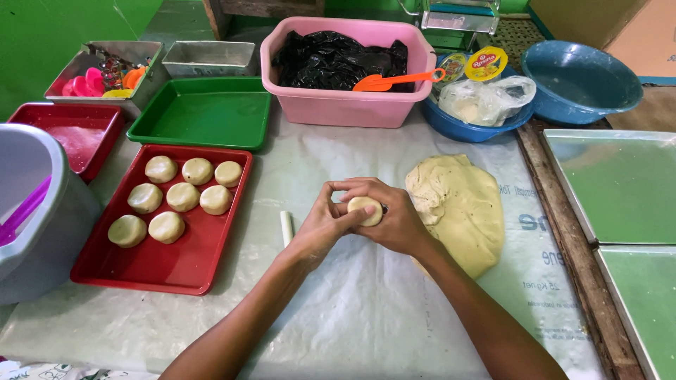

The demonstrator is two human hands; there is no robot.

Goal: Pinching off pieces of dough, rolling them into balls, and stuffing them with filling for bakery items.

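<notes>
A small dough ball (365, 210) is sitting between both hands, held just above the counter (352, 309) near its middle. The left hand (325, 224) is cupping it from the left, fingers (343, 209) curled closed against the dough, thumb pressing its near edge. The right hand (394, 218) is wrapping it from the right and over the top, fingers closed around it. Both forearms are coming in from the bottom edge.

Just right of the hands, a big mass of pale speckled dough (459, 207) is lying on the plastic sheet covering the counter, touching the right wrist area. Just left of the hands, a small white stick (286, 228) is lying on the sheet.

Further left, a red tray (162, 267) is carrying eight shaped dough balls (182, 197) in its far half. Beyond it a green tray (204, 112) is sitting, and a second red tray (77, 134) beside that. A grey bucket (35, 211) is standing at the left edge.

At the back, a pink tub (345, 105) is holding black plastic and an orange scoop (394, 81). Right of it a blue bowl (468, 127) is holding a clear bag, and a larger blue basin (581, 81) is sitting further right. A metal container (134, 60) with coloured moulds is sitting at far left back. Green-lined flat trays (620, 183) are lying along the right side.
</notes>
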